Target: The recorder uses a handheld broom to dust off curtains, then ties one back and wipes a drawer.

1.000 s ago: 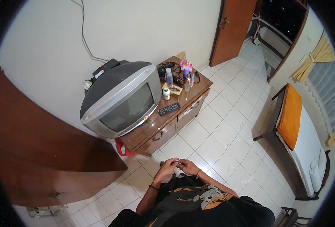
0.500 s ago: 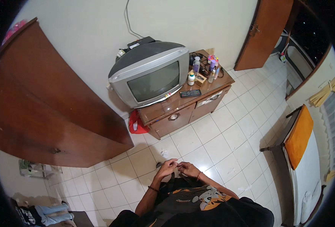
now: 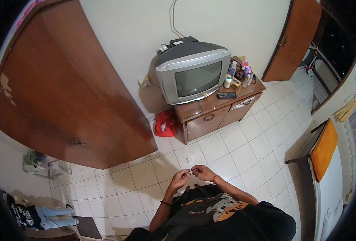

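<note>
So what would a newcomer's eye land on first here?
Probably the grey television on the wooden cabinet against the far wall, and the big brown wardrobe door to its left. Low in the middle, the left hand and right hand meet over something too small to identify.

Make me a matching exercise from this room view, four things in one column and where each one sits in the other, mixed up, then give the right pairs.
Things:
1. grey television
2. red bag
3. black remote
4. orange cushion

Places:
A. on the floor tiles left of the wooden cabinet
B. on the bed at the right edge
C. flat on the cabinet top, right of the screen
D. on the cabinet, against the wall

Pairs: 1-D, 2-A, 3-C, 4-B
</note>
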A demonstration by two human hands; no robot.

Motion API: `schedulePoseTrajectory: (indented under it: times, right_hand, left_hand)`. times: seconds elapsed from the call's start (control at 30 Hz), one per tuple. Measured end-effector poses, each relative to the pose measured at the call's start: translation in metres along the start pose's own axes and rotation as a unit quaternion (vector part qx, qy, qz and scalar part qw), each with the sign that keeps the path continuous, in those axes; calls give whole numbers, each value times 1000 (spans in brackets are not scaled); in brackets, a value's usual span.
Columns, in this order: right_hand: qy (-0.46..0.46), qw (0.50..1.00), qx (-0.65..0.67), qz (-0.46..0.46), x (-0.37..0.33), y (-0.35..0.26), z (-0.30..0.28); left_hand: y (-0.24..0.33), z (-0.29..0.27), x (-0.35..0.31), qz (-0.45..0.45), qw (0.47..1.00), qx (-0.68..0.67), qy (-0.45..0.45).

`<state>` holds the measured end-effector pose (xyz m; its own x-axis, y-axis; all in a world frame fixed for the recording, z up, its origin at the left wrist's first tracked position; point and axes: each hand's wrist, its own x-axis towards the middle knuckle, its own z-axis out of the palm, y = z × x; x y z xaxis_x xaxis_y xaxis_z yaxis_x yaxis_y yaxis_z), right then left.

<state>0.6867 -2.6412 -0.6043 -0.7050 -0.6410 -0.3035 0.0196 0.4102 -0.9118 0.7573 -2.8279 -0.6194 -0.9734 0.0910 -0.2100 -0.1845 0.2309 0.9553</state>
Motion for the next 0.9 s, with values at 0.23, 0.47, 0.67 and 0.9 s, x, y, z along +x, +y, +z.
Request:
schedulePoseTrajectory:
  times: [0.23, 0.47, 0.67, 0.9]
  right_hand:
    - [-20, 998, -54, -31, -3, -70, 105]
    - [-48, 994, -52, -87, 11, -72, 179]
    - [-73, 982, -116, -128, 34, -81, 213]
    - [-203, 965, -158, -47, 80, -128, 259]
  left_hand:
    - [-42, -73, -71, -8, 998, -37, 50]
    - [-53, -116, -138, -22, 991, -75, 111]
    - [-66, -141, -164, -85, 982, -16, 165]
    - [-83, -198, -193, -97, 976, -9, 193]
